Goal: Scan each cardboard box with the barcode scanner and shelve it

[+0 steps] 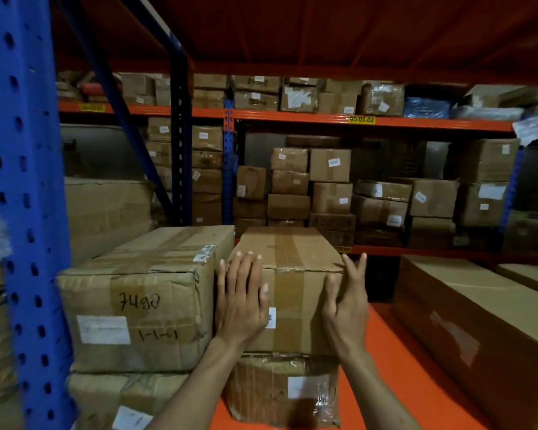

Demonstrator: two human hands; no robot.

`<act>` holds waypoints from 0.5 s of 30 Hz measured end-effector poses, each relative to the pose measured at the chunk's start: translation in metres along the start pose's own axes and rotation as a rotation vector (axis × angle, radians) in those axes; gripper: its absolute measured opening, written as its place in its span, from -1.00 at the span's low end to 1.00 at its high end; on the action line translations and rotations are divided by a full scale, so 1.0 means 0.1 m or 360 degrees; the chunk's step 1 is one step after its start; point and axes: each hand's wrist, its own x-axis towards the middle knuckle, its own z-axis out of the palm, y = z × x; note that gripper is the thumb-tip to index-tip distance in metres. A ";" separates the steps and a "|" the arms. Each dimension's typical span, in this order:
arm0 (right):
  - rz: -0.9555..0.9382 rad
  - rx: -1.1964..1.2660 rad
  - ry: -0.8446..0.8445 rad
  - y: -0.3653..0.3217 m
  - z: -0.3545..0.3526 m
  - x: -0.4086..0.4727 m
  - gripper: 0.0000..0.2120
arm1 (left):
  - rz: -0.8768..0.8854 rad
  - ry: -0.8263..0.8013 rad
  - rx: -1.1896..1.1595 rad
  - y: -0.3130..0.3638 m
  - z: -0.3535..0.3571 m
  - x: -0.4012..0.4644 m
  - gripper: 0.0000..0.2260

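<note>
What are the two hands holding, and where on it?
A taped cardboard box. The left hand presses flat on its front face, the right hand on its right front edge.

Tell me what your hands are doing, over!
Left hand and right hand flat on taped box, atop plastic-wrapped box. Marked box tight on left. No scanner in view.

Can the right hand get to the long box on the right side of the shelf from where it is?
Probably yes: the right hand rests open against the taped box, and only bare orange shelf lies between it and the long box.
</note>
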 end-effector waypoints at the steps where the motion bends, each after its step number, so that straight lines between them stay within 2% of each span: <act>1: -0.0167 -0.0106 -0.0041 0.08 0.00 -0.07 -0.45 | 0.0041 -0.0084 0.0032 -0.03 0.00 -0.06 -0.50; 3: -0.0316 -0.0299 -0.0114 0.21 0.00 -0.19 -0.41 | 0.0076 -0.0173 0.0090 -0.06 0.00 -0.14 -0.45; 7: -0.0256 -0.0422 -0.0293 0.30 -0.04 -0.43 -0.38 | 0.0073 -0.0317 0.0119 -0.06 -0.05 -0.23 -0.42; 15: 0.0063 -0.0115 -0.0624 0.27 -0.26 -0.78 -0.26 | -0.0103 -0.0624 0.0107 0.08 -0.23 -0.58 -0.35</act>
